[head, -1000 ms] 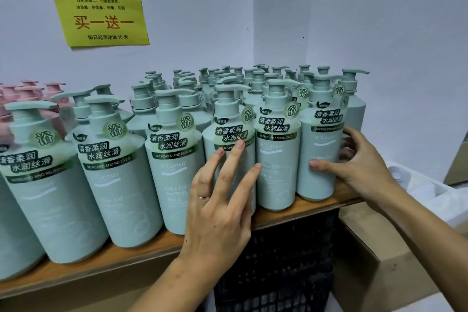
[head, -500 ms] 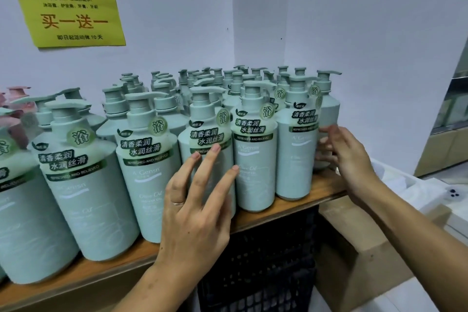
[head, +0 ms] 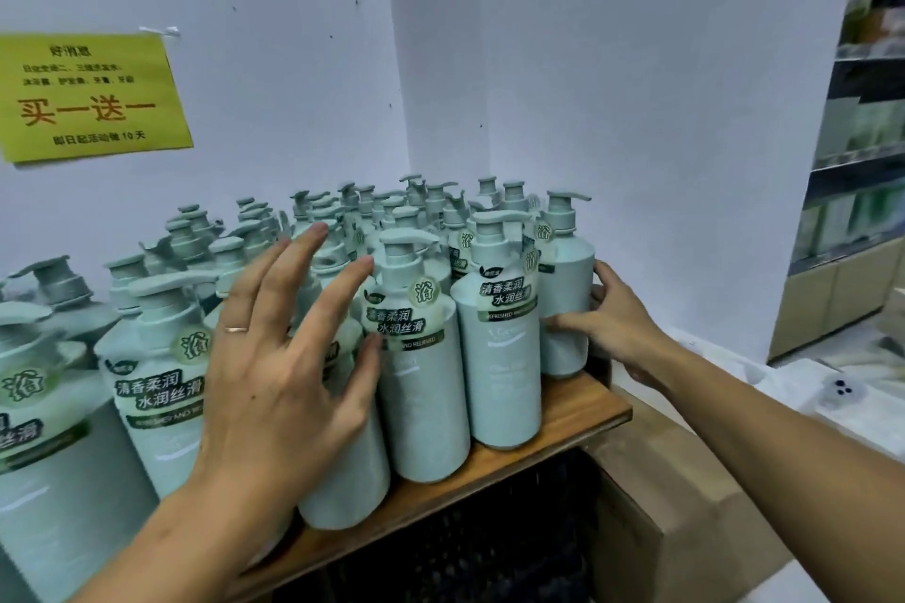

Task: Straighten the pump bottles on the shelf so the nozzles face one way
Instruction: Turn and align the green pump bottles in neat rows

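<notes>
Left hand: my left hand [head: 274, 357] is raised in front of the rows, fingers straight and fanned. The thumb tip lies at the label of a front bottle [head: 421, 406]; I cannot tell whether it presses.
Right hand: my right hand [head: 614, 313] wraps the end bottle [head: 568, 279], thumb across its front and fingers behind it.
Bottles: the pale green plastic pump bottles [head: 504, 357] stand packed on the brown wooden shelf [head: 583, 411], filling it back into the wall corner.
End bottle: it stands upright at the shelf's right end, just beside the edge.
Nozzles: the near ones point right; the back rows are too blurred to read.
Risk, edge: if I turn the end bottle carelessly, its base may slide off the shelf's end toward the cardboard box [head: 685, 480].
Risk, crowding: the bottles touch, so twisting one could drag a neighbour's nozzle out of line.
Risk, sweep: my fanned fingers could catch the pump heads and tip a row like dominoes.
</notes>
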Demonstrator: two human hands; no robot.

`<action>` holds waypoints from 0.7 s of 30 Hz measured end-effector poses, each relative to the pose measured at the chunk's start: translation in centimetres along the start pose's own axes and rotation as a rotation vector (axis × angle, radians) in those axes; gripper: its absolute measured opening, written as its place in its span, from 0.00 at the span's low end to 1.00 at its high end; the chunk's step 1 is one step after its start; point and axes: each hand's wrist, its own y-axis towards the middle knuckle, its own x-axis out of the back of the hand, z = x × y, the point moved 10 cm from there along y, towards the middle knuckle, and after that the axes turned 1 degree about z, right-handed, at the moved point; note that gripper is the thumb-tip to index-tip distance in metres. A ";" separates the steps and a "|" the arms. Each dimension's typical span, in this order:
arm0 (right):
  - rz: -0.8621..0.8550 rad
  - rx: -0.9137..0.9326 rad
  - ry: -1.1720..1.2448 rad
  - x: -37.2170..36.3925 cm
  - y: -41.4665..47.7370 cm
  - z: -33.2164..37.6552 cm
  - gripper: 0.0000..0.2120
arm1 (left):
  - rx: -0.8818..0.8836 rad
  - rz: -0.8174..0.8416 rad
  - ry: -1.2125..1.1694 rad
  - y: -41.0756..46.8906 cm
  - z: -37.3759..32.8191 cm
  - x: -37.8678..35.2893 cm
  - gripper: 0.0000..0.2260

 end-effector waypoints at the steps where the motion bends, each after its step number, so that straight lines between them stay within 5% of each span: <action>1: 0.052 -0.002 0.030 0.2 0.0 -0.1 0.43 | 0.014 0.021 -0.005 0.1 0.1 -0.2 0.22; 8: 0.520 -0.072 0.337 -1.2 -1.5 -0.1 0.37 | 0.043 0.030 -0.003 -0.4 0.4 -0.8 0.21; 15: 0.615 -0.114 0.430 -3.3 -1.9 0.0 0.37 | 0.091 0.073 0.040 0.9 0.7 -0.7 0.20; 21: 0.449 -0.064 0.290 -1.2 -1.4 0.5 0.38 | 0.119 0.161 0.057 2.5 1.7 -0.6 0.18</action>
